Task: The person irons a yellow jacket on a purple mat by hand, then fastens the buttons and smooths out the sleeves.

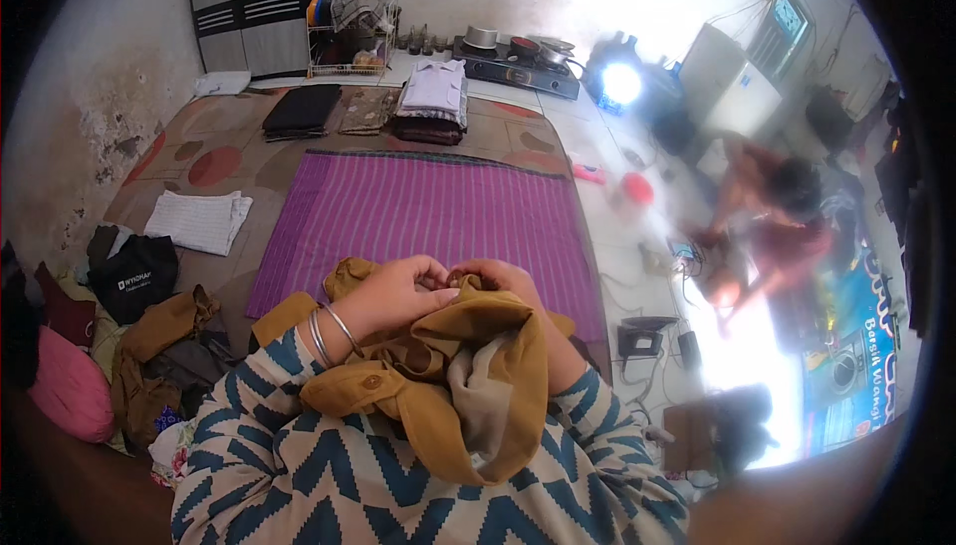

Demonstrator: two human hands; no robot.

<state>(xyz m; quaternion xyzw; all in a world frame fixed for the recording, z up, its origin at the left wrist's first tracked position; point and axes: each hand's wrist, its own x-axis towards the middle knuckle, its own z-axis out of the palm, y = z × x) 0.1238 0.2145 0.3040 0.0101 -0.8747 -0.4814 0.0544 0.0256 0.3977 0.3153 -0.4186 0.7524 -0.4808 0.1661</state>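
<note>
A mustard-brown cloth garment with a button and a pale lining is bunched up in front of my chest. My left hand, with metal bangles on the wrist, pinches its upper edge. Close beside it, my right hand grips the same edge, the fingertips of both hands nearly touching. Folds of the garment hang over both forearms. Beyond my hands a purple striped cloth lies spread flat on a patterned mat.
Folded dark clothes and a stack topped by a white shirt lie at the mat's far side. A folded white cloth and heaped clothes are at left. A gas stove stands behind; a person sits at right.
</note>
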